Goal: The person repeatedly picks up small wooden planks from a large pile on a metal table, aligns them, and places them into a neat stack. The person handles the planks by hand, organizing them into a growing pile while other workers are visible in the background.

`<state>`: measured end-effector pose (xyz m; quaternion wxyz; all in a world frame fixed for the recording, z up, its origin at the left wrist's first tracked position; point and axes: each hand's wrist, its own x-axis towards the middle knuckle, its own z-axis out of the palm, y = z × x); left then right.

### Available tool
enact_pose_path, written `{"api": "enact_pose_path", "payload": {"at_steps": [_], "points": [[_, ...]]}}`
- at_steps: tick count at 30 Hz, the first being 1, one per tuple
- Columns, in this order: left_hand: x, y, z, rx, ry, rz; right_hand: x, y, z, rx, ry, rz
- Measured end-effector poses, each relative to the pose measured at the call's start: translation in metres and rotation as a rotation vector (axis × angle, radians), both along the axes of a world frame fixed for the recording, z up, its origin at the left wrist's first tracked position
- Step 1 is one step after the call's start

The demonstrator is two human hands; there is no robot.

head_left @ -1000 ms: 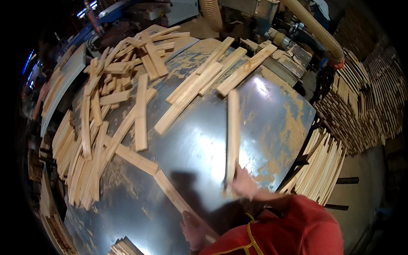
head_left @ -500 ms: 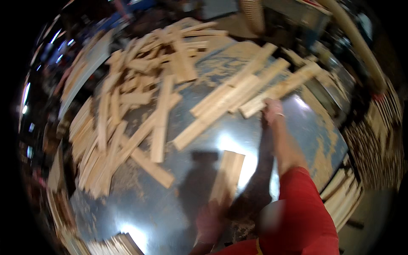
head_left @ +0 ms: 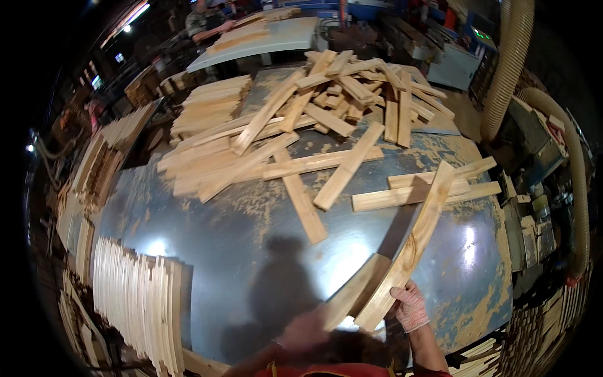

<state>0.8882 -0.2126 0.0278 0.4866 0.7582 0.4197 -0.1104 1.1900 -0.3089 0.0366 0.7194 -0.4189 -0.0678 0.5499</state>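
My right hand (head_left: 411, 306), in a pale knit glove, is closed around the lower part of a long wooden board (head_left: 414, 242). That board is raised off the metal table and slants up and away to the right. Smeared and in shadow, my left hand (head_left: 306, 329) is at the near end of a second, shorter-looking wooden board (head_left: 357, 290) and appears to grip it. The two boards lie side by side, close together at their near ends. Beyond them, loose boards (head_left: 386, 200) rest on the table, partly hidden by the raised board.
Sawdust marks the metal table (head_left: 239, 270). A jumbled heap of boards (head_left: 345, 94) covers its far side, with flatter boards (head_left: 213, 163) at left. A stack of boards on edge (head_left: 138, 301) stands near left. Ribbed hoses (head_left: 509, 75) hang at right. A person (head_left: 204, 22) is far back.
My right hand has come back toward me, lifting a board from the group at the table's right. My left hand stays near me with its board. The view has swung, showing more on the left.
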Motion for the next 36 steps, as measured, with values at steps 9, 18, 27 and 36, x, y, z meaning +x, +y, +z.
{"api": "enact_pose_path", "payload": {"at_steps": [9,18,27,36], "points": [[-0.235,-0.006,-0.033,-0.460,-0.342,0.610,-0.167,-0.001,-0.013,-0.044,0.015,0.092],[-0.420,-0.008,-0.067,0.902,0.580,0.363,-0.242,0.000,-0.033,-0.279,0.084,0.194],[-0.338,0.037,-0.046,0.915,0.719,0.378,0.007,0.237,0.148,0.062,-0.892,0.183],[-0.063,0.127,-0.022,0.912,0.104,0.119,0.226,0.196,0.033,-1.023,-1.606,-0.077]]}}
